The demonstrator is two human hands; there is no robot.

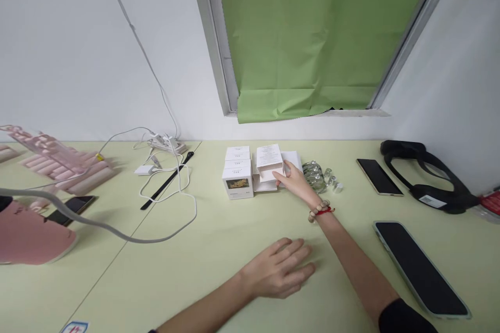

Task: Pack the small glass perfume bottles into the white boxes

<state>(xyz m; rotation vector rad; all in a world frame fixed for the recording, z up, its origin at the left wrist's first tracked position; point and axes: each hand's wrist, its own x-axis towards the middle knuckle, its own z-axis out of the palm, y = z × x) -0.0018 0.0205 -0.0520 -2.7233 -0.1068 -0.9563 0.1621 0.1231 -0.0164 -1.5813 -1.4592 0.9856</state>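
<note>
My right hand [296, 182] reaches to the back of the table and grips the near edge of a small white cardboard box [269, 156], thumb and fingers on its open end. Beneath and beside it lie more white cartons [264, 185], partly covered. Just left stands a row of closed white boxes [238, 177]; the front one has a dark picture panel. Right of my hand sit several clear glass bottles [314, 176] and small silver-coloured caps [333, 181]. My left hand [279, 269] is low over the table, palm down, fingers loosely bent and apart, holding nothing.
Two phones, one dark [378, 177] and one in a pale case [424, 269], lie at right beside a black headset [429, 187]. White cables [183, 192], a black strap [167, 181] and a power strip [167, 144] occupy the left. Farther left are a pink rack [66, 166] and a pink object [35, 234].
</note>
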